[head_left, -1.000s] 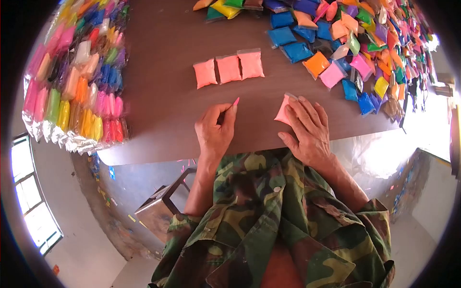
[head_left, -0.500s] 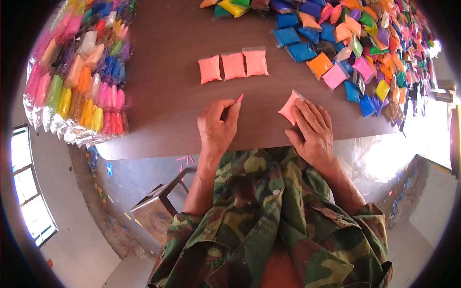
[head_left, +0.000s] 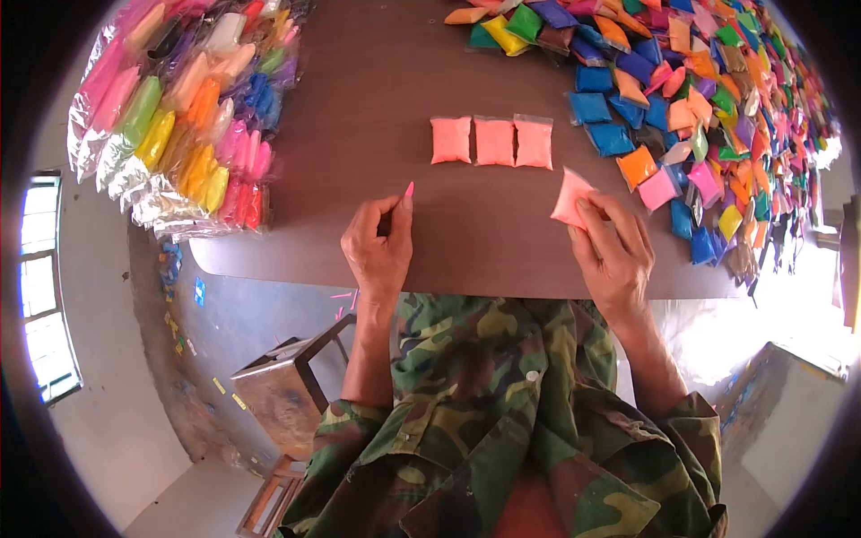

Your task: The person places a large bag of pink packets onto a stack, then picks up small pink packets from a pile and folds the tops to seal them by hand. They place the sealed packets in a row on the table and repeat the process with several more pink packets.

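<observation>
My left hand [head_left: 375, 249] is closed in a pinch over the near part of the table. A small pink strip [head_left: 410, 189] sticks up between its thumb and forefinger; what it is made of I cannot make out. To the right, my right hand [head_left: 617, 260] grips a salmon-pink packet [head_left: 569, 199] in clear film between thumb and fingers, the packet tilted. Beyond both hands, three similar packets lie side by side in a row: a left one [head_left: 450, 142], a middle one [head_left: 495, 142] and a right one [head_left: 534, 143].
A big heap of small coloured packets [head_left: 659, 188] covers the right side of the brown table [head_left: 359, 99]. Long clear bags of coloured pieces [head_left: 193, 99] are stacked at the left. Below the table's front edge stands a wooden stool [head_left: 282, 394], with pink scraps on the floor nearby.
My right hand, earlier lying over the packet, now pinches it by its right side. My left hand has drawn away to the left with the pink strip. The whole view has shifted.
</observation>
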{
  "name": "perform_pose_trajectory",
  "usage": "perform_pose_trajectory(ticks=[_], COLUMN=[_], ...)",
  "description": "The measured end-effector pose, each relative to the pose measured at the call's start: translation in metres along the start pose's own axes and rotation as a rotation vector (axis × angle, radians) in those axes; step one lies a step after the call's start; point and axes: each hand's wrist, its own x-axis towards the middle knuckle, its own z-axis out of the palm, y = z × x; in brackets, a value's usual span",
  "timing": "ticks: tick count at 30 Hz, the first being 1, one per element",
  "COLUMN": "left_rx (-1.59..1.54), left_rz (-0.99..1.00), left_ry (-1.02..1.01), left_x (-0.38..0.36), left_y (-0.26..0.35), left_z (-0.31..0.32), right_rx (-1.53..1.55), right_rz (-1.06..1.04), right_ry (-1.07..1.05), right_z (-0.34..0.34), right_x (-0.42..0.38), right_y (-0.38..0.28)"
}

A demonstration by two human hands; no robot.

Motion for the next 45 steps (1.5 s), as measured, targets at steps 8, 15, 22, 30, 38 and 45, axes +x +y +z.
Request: perform_pose_trajectory(ticks=[8, 15, 22, 30, 38, 45], left_rx=[-0.047, -0.070, -0.122, -0.092, -0.034, -0.042], left_rz=[-0.144, -0.156, -0.139, -0.150, -0.083, -0.079], left_ry=[-0.013, -0.055, -0.057, -0.083, -0.097, -0.104], left_x=[0.006, 0.007, 0.007, 0.007, 0.007, 0.010], left_y=[0.003, 0.007, 0.005, 0.004, 0.005, 0.008], left_z=[-0.002, -0.007, -0.007, -0.008, -0.011, -0.011], right_rx=[0.192, 0.222, 0.183, 0.137, 0.066, 0.072], right_rz=[-0.144, -0.156, -0.185, -0.203, -0.184, -0.109], right_ry=[-0.001, -0.066, -0.129, -0.179, -0.191, -0.176], right_z=[0.071, 0.115, 0.124, 0.121, 0.116, 0.101], right_x=[0.067, 0.084, 0.081, 0.083, 0.091, 0.098], right_y=[-0.028, -0.035, -0.037, -0.041, -0.045, -0.049])
